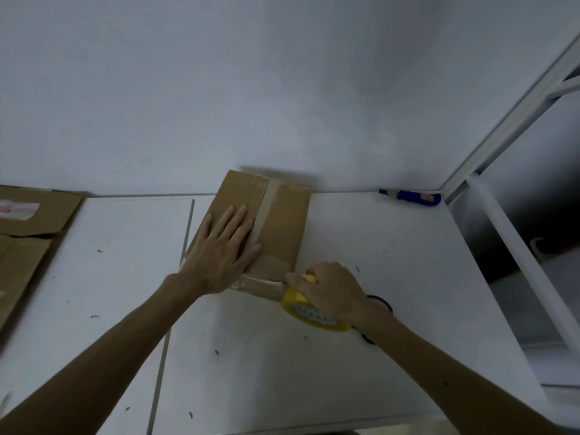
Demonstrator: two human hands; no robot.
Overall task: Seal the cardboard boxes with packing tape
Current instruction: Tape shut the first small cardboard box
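Right hand (332, 288) gripping tape roll (309, 309), left hand (224, 246) flat on box (282, 227)

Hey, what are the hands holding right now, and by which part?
The right hand grips the yellow tape roll around its outer rim. The left hand holds nothing, lying flat on the cardboard box.

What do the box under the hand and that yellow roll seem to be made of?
The cardboard box looks like plain brown cardboard, matte, without shine. The tape roll is probably glossy plastic film: yellowish where wound, clear where stretched to the box.
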